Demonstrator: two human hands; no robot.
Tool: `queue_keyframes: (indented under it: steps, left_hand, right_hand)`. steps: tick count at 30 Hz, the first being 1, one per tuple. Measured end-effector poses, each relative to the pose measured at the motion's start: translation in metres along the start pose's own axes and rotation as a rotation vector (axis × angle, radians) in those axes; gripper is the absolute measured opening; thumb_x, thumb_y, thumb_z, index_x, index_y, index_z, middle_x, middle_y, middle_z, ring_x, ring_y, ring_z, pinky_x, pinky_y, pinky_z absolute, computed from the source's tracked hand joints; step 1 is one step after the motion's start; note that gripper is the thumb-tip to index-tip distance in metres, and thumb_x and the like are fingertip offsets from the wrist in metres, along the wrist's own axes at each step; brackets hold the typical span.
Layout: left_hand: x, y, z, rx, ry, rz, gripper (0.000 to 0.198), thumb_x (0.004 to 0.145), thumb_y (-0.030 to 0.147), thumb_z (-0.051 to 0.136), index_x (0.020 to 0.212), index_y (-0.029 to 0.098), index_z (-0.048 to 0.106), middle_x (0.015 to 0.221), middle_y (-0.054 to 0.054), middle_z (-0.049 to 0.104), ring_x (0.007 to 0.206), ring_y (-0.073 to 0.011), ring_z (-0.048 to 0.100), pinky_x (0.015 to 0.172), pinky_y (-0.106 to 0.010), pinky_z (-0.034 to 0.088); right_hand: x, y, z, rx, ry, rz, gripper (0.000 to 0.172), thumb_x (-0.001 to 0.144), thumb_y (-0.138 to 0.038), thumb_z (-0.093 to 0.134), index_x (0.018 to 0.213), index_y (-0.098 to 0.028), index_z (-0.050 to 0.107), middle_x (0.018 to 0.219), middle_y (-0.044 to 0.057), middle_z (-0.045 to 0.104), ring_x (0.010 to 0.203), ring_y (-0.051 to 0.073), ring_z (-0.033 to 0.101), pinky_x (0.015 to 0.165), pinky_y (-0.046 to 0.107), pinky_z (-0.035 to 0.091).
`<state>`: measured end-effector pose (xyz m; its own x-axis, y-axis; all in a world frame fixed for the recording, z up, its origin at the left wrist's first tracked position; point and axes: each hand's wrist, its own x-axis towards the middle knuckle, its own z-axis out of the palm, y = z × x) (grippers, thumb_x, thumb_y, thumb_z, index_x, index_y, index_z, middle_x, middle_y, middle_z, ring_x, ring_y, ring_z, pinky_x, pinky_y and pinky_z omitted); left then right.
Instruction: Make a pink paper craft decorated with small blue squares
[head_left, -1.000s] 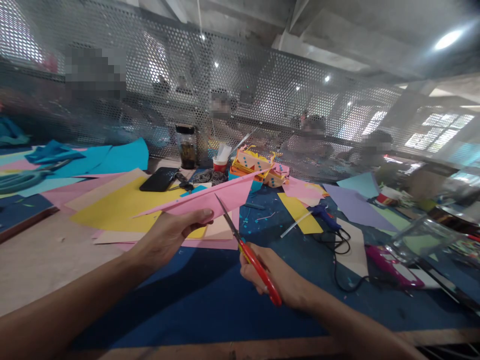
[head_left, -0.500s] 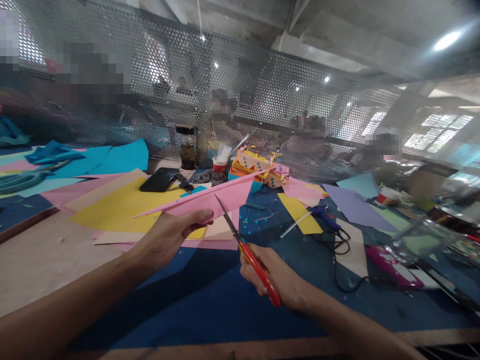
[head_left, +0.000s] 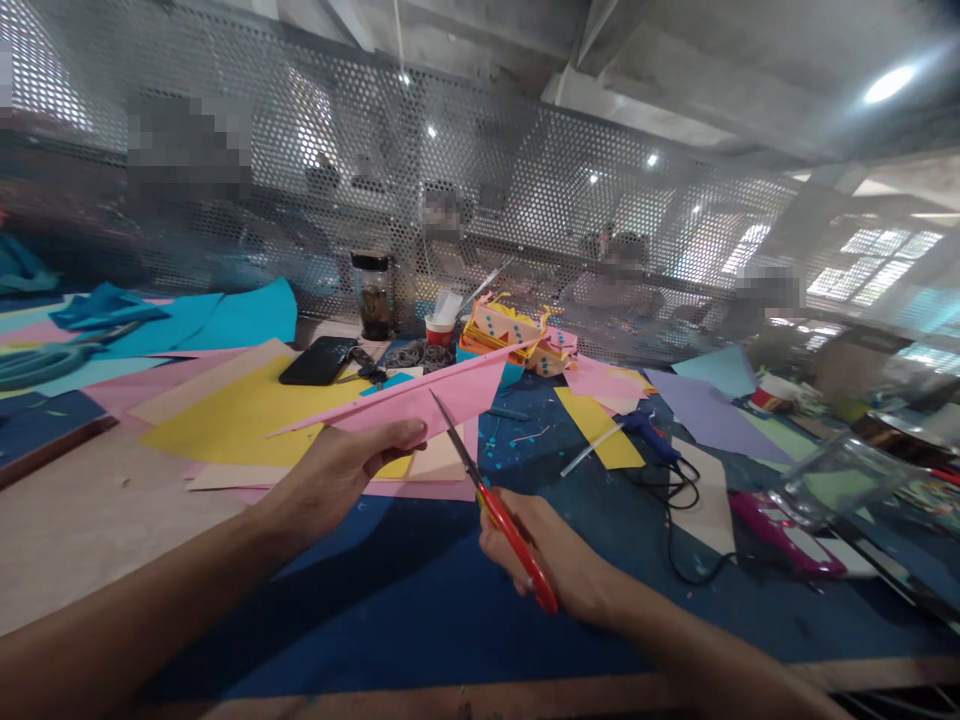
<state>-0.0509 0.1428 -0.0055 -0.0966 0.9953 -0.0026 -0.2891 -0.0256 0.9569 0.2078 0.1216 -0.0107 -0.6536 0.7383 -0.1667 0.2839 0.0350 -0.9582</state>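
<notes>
The pink paper is in the air over the table, a long folded sheet that narrows to a point on its left and rises toward the far right. My left hand is closed on its near edge, with the thumb lying on top and the fingers underneath. Just to the right of that thumb, the scissors slant up into the sheet. Their thin blades are close together and the tip overlaps the pink. My right hand is wrapped around their red handles, low and near me.

Below both hands is the dark blue mat that covers the table, speckled with small paper scraps. Behind the pink paper a big yellow sheet lies flat on other pale sheets. A black phone rests at its far edge, with a dark jar and a red cup beyond. Beside the cup is an orange and yellow paper box. To my right, a blue glue gun lies next to a yellow strip, its black cord looping toward me. A metal mesh screen stands along the far side of the table, and people sit behind it.
</notes>
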Motion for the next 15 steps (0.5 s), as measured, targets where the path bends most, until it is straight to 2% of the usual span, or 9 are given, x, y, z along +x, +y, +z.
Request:
queue_keyframes:
  steps: [4,9,15]
  left_hand:
    - [-0.0004,0.0005,0.0008,0.01,0.005,0.004,0.025,0.067,0.041,0.1,0.077,0.021,0.088,0.09,-0.008,0.082,0.093,-0.0251,0.07,0.097,-0.037,0.064]
    - [-0.0006,0.0006,0.0004,0.016,0.014,-0.006,0.025,0.067,0.04,0.1,0.078,0.021,0.088,0.09,-0.008,0.081,0.094,-0.0253,0.069,0.1,-0.039,0.063]
    - [0.0001,-0.0013,-0.0011,0.007,0.015,-0.005,0.026,0.067,0.041,0.101,0.078,0.021,0.088,0.089,-0.006,0.081,0.094,-0.0233,0.069,0.098,-0.036,0.063]
  right_hand:
    - [-0.0006,-0.0079,0.0021,-0.028,0.015,0.01,0.02,0.098,-0.012,0.045,0.082,-0.023,0.044,0.055,-0.009,0.043,0.05,0.008,0.038,0.049,0.021,0.03]
    - [-0.0017,-0.0107,0.0025,-0.018,0.013,-0.009,0.023,0.102,-0.015,0.042,0.081,-0.023,0.045,0.055,-0.009,0.043,0.049,0.008,0.037,0.049,0.021,0.031]
    - [-0.002,-0.0069,0.0003,-0.065,0.021,-0.007,0.019,0.098,-0.012,0.046,0.082,-0.023,0.046,0.055,-0.01,0.044,0.049,0.007,0.04,0.047,0.019,0.032]
